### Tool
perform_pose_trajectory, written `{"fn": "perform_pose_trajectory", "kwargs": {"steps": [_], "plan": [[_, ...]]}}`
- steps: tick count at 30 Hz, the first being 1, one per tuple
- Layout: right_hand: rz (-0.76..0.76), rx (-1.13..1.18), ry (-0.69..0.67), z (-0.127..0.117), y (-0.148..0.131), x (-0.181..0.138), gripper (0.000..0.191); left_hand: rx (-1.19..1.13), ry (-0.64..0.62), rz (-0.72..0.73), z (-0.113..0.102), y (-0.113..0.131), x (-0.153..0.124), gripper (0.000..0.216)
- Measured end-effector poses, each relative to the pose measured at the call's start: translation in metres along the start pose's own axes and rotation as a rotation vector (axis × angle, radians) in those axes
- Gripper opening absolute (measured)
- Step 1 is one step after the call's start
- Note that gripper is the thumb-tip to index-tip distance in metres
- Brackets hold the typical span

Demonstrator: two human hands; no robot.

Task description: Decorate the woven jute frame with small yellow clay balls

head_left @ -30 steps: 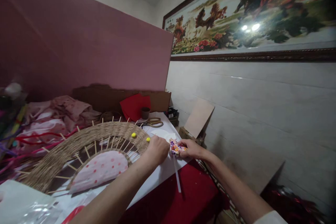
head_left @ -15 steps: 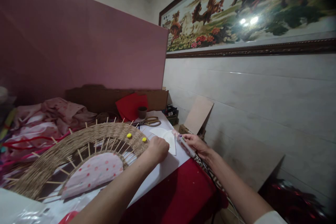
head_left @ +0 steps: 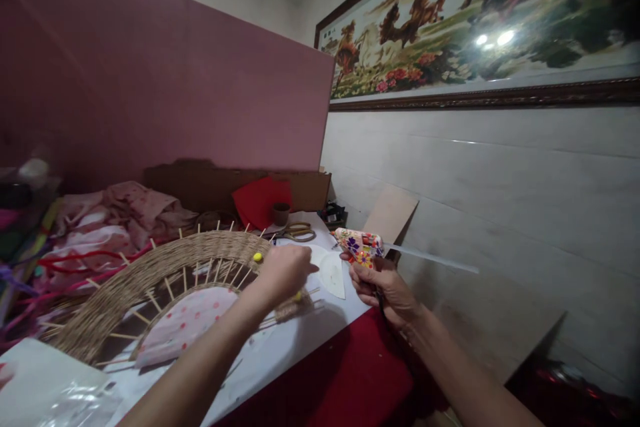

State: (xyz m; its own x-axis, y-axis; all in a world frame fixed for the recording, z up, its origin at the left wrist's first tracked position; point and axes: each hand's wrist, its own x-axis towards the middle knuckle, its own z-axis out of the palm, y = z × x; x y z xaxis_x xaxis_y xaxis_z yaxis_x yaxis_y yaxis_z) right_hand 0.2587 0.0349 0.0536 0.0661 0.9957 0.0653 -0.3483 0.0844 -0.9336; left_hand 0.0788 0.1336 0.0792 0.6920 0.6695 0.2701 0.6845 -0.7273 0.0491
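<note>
A half-ring of woven straw with wooden spokes (head_left: 150, 273) lies on the white table (head_left: 280, 347), around a pink dotted fabric piece (head_left: 185, 323). Small yellow balls (head_left: 257, 257) sit on its right end. My left hand (head_left: 283, 273) rests closed on that right end, fingers bent over the weave; what it pinches is hidden. My right hand (head_left: 380, 283) is wrapped round a flower-patterned glue gun (head_left: 359, 245), held up beside the table edge with its nozzle toward the ring. A clear glue stick (head_left: 433, 258) juts out of its back to the right.
Scissors (head_left: 297, 232), a small dark cup (head_left: 281, 213) and red felt (head_left: 260, 201) lie at the table's far end before a brown cardboard strip. Pink cloth and cords pile up at left. White paper shapes (head_left: 333, 273) lie near my hands. A red cloth hangs off the table front.
My right hand has lifted the glue gun from the table edge and turned it upright, glue stick now pointing right. My left hand has shifted slightly left along the ring's end.
</note>
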Motion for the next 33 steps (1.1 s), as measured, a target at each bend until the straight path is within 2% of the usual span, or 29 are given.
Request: {"fn": "perform_pose_trajectory", "kwargs": {"steps": [2, 6, 8, 11, 17, 24, 33], "plan": [[0.049, 0.008, -0.046, 0.02, -0.002, -0.003, 0.032, -0.288, 0.15, -0.186, -0.008, -0.028, -0.006, 0.023], [0.094, 0.006, -0.146, 0.056, -0.004, 0.001, 0.036, -0.933, 0.427, -0.427, -0.026, -0.079, -0.021, 0.029], [0.076, -0.067, -0.172, 0.071, -0.001, 0.01, 0.04, -1.178, 0.46, -0.536, -0.036, -0.095, -0.03, 0.033], [0.048, -0.221, -0.201, 0.087, 0.01, 0.028, 0.043, -1.382, 0.486, -0.579, -0.049, -0.111, -0.04, 0.034], [0.045, -0.469, -0.232, 0.106, 0.034, 0.063, 0.046, -1.336, 0.545, -0.632, -0.053, -0.129, -0.037, 0.034], [0.135, -0.494, -0.176, 0.122, 0.036, 0.092, 0.051, -1.303, 0.481, -0.592, -0.035, -0.14, -0.035, 0.038], [0.228, -0.584, -0.155, 0.131, 0.043, 0.111, 0.05, -1.251, 0.575, -0.617, -0.007, -0.166, -0.021, 0.023]]}}
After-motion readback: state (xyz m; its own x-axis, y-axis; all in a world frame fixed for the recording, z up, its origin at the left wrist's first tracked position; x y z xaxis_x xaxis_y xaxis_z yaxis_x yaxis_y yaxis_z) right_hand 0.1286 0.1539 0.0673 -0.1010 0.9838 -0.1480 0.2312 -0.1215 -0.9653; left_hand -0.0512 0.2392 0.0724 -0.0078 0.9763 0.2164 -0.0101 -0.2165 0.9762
